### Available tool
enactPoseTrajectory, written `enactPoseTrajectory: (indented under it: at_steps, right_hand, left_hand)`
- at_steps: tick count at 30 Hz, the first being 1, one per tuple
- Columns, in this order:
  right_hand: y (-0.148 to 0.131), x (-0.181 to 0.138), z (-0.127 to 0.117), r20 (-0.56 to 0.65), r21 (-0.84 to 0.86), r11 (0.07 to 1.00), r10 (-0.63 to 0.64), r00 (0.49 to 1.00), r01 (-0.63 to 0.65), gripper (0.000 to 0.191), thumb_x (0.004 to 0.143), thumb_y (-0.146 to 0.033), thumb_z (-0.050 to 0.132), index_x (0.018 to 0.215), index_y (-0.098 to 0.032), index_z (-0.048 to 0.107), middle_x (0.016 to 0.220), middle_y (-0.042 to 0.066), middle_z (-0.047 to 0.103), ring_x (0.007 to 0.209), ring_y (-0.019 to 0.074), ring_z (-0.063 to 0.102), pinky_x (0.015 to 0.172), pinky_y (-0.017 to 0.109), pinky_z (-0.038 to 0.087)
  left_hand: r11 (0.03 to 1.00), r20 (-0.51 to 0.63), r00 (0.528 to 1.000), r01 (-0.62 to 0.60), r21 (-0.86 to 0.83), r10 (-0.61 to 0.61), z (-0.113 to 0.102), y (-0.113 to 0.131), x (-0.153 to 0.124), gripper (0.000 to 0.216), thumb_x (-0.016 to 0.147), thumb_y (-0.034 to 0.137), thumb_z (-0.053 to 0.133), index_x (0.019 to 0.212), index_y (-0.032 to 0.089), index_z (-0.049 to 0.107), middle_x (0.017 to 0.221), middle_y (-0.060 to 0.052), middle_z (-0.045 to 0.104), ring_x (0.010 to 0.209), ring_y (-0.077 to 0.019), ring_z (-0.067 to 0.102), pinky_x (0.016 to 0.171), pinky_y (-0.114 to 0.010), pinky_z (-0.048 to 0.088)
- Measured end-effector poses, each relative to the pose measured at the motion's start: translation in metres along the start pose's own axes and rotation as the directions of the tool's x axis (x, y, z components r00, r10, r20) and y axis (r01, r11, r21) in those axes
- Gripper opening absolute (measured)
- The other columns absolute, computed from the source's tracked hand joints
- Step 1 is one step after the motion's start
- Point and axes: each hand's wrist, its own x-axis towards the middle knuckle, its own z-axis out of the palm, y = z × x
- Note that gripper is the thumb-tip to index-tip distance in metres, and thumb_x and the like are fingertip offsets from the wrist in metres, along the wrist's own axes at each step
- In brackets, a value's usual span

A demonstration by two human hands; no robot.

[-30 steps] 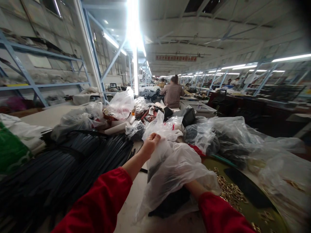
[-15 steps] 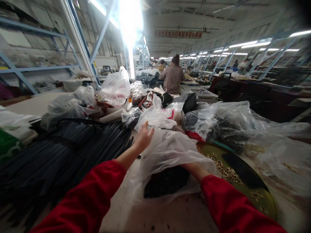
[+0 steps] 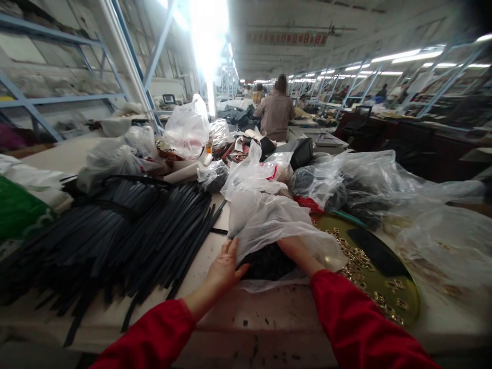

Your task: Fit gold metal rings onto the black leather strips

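Observation:
A translucent white plastic bag [image 3: 277,215] lies in front of me, its mouth facing my body. Small black pieces [image 3: 267,264] show in the opening; their kind I cannot make out. My left hand [image 3: 223,269] rests against the bag's left side, thumb apart from the fingers and near the black pieces. My right hand [image 3: 295,252] reaches into the mouth under the upper plastic layer, with its fingertips hidden. Right of the bag sits a round yellowish tray [image 3: 407,287] with many small gold-coloured metal buckles [image 3: 355,259].
A large bundle of black strips [image 3: 154,230] spreads over the left of the pale table [image 3: 215,318]. More plastic bags [image 3: 369,174] crowd the back and right. A green bag [image 3: 21,207] lies at far left. A person [image 3: 277,113] stands further off, facing away.
My left hand has come down and nearer from the bag's top to its left side. The right hand remains inside the mouth. The view has shifted slightly, showing more of the table's front.

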Motion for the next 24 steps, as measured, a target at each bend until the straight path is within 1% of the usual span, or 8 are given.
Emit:
enactPoseTrajectory:
  at_steps: [3, 6, 10, 12, 15, 18, 21, 24]
  right_hand:
    - [-0.008, -0.008, 0.001, 0.021, -0.004, 1.0, -0.013, 1.0, 0.013, 0.031, 0.087, -0.036, 0.04, 0.102, -0.02, 0.062, 0.111, 0.009, 0.061, 0.105, 0.0216, 0.054, 0.09, 0.034, 0.041]
    - [-0.012, -0.016, -0.011, 0.009, -0.02, 1.0, -0.02, 1.0, 0.021, 0.035, 0.086, -0.031, 0.037, 0.111, -0.018, 0.057, 0.122, 0.011, 0.054, 0.112, 0.0227, 0.05, 0.093, 0.035, 0.039]
    - [-0.017, -0.039, -0.032, 0.001, -0.023, 0.997, -0.067, 0.998, 0.067, 0.038, 0.083, -0.028, 0.04, 0.116, -0.014, 0.053, 0.12, 0.013, 0.054, 0.109, 0.0248, 0.051, 0.092, 0.038, 0.039]
    - [-0.022, -0.058, -0.039, -0.019, 0.018, 0.997, -0.072, 0.997, 0.072, 0.037, 0.084, -0.032, 0.039, 0.113, -0.015, 0.054, 0.111, 0.012, 0.059, 0.1, 0.0243, 0.057, 0.087, 0.038, 0.043]
    - [-0.033, -0.087, -0.039, -0.039, 0.144, 0.986, -0.077, 0.996, 0.082, 0.032, 0.084, -0.036, 0.04, 0.103, -0.018, 0.058, 0.101, 0.01, 0.063, 0.092, 0.0234, 0.059, 0.082, 0.037, 0.046]
    - [-0.053, -0.107, -0.035, -0.015, 0.262, 0.959, -0.11, 0.994, 0.11, 0.029, 0.084, -0.037, 0.04, 0.1, -0.019, 0.058, 0.096, 0.008, 0.064, 0.089, 0.0221, 0.06, 0.078, 0.034, 0.048]
    - [-0.076, -0.115, -0.035, -0.002, 0.323, 0.933, -0.166, 0.986, 0.158, 0.028, 0.084, -0.036, 0.042, 0.098, -0.02, 0.06, 0.092, 0.008, 0.066, 0.086, 0.0217, 0.062, 0.074, 0.032, 0.049]
    - [-0.088, -0.12, -0.037, -0.008, 0.328, 0.926, -0.196, 0.981, 0.188, 0.026, 0.083, -0.035, 0.044, 0.098, -0.021, 0.061, 0.09, 0.007, 0.066, 0.084, 0.0216, 0.062, 0.072, 0.031, 0.05]
  left_hand:
    - [0.999, -0.057, 0.998, -0.036, 0.014, 0.036, 0.008, 0.006, 0.021, 0.072, 0.076, 0.039, 0.052, 0.137, 0.015, 0.021, 0.139, -0.014, 0.028, 0.122, -0.0252, 0.039, 0.097, -0.033, 0.036]
    - [0.998, -0.05, 0.997, -0.051, 0.048, 0.054, 0.006, 0.011, 0.034, 0.07, 0.077, 0.038, 0.053, 0.136, 0.015, 0.023, 0.138, -0.014, 0.029, 0.121, -0.0253, 0.04, 0.095, -0.032, 0.038]
    - [0.989, -0.064, 0.991, -0.115, 0.091, 0.122, -0.018, 0.004, 0.021, 0.076, 0.072, 0.05, 0.056, 0.135, 0.017, 0.026, 0.135, -0.013, 0.036, 0.121, -0.0262, 0.039, 0.097, -0.033, 0.035]
    - [0.976, -0.079, 0.984, -0.146, 0.16, 0.16, -0.038, -0.009, 0.007, 0.068, 0.077, 0.053, 0.049, 0.133, 0.018, 0.03, 0.131, -0.011, 0.042, 0.119, -0.0232, 0.04, 0.097, -0.031, 0.034]
    - [0.96, -0.07, 0.997, -0.02, 0.28, 0.041, -0.066, -0.037, -0.007, 0.038, 0.086, 0.039, 0.039, 0.116, 0.018, 0.05, 0.111, -0.01, 0.056, 0.103, -0.0208, 0.053, 0.089, -0.032, 0.04]
    - [0.934, -0.075, 0.99, 0.139, 0.331, -0.12, -0.079, -0.064, -0.005, 0.026, 0.086, 0.029, 0.042, 0.093, 0.012, 0.06, 0.094, -0.013, 0.061, 0.09, -0.0226, 0.058, 0.08, -0.034, 0.044]
    - [0.915, -0.072, 0.975, 0.224, 0.335, -0.212, -0.072, -0.075, 0.008, 0.024, 0.083, 0.031, 0.05, 0.093, 0.01, 0.059, 0.097, -0.012, 0.059, 0.089, -0.0212, 0.058, 0.078, -0.035, 0.045]
    - [0.903, -0.05, 0.954, 0.296, 0.312, -0.296, -0.06, -0.072, 0.021, 0.027, 0.084, 0.031, 0.051, 0.102, 0.011, 0.055, 0.102, -0.008, 0.058, 0.09, -0.018, 0.057, 0.078, -0.037, 0.047]
